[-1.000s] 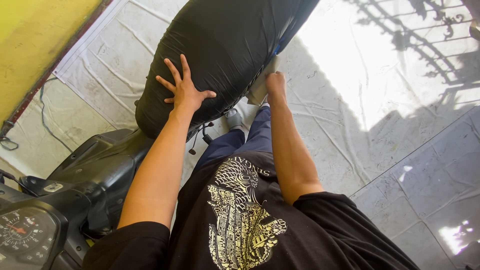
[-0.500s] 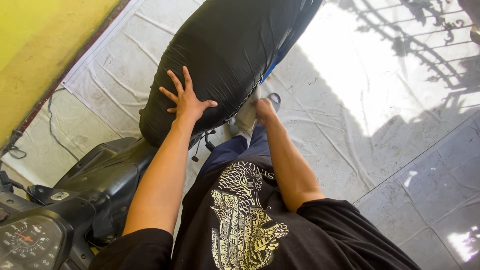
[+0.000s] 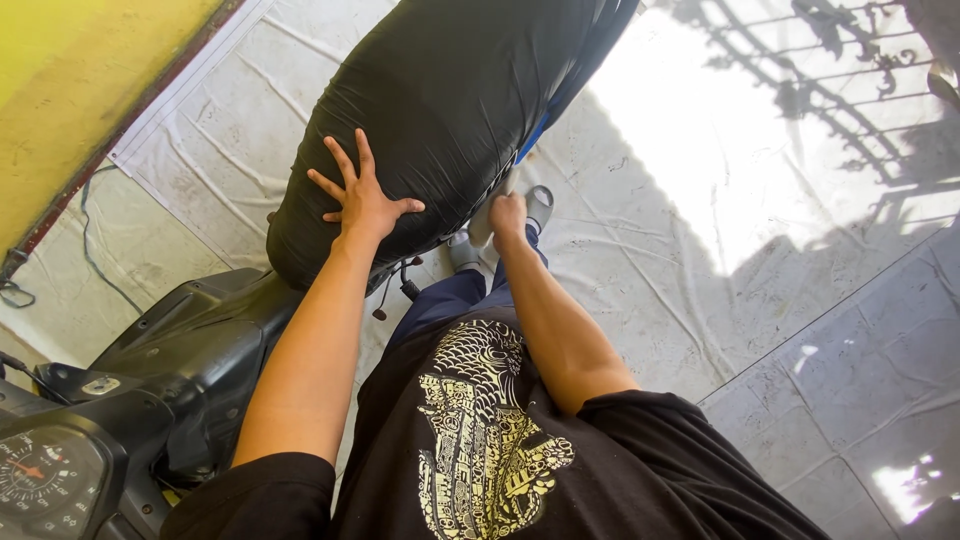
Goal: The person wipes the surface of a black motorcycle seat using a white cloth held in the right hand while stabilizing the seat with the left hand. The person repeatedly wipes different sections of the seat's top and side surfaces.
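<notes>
Pressing flat on the black seat cover (image 3: 450, 110), the left hand (image 3: 362, 200) lies palm down with its 5 fingers spread apart, near the front end of the seat of a scooter (image 3: 190, 350). The cover is shiny and wrinkled, and it stretches from that end up and away to the top of the view. The right hand (image 3: 506, 213) is at the seat's lower right edge, just under the rim; its fingers are curled in against the edge, but whether they grip the cover or only touch it cannot be told, since the seat hides the fingertips. Beside that hand a strip of blue (image 3: 535, 135) shows under the cover. Below the right hand are the person's grey shoes (image 3: 538, 205) and blue trousers (image 3: 450, 300). The person wears a black shirt with a pale print (image 3: 480, 430). The scooter's speedometer (image 3: 40, 480) sits at the lower left. A white sheet (image 3: 650, 250) covers the floor, and a yellow wall (image 3: 80, 70) runs along the upper left.
</notes>
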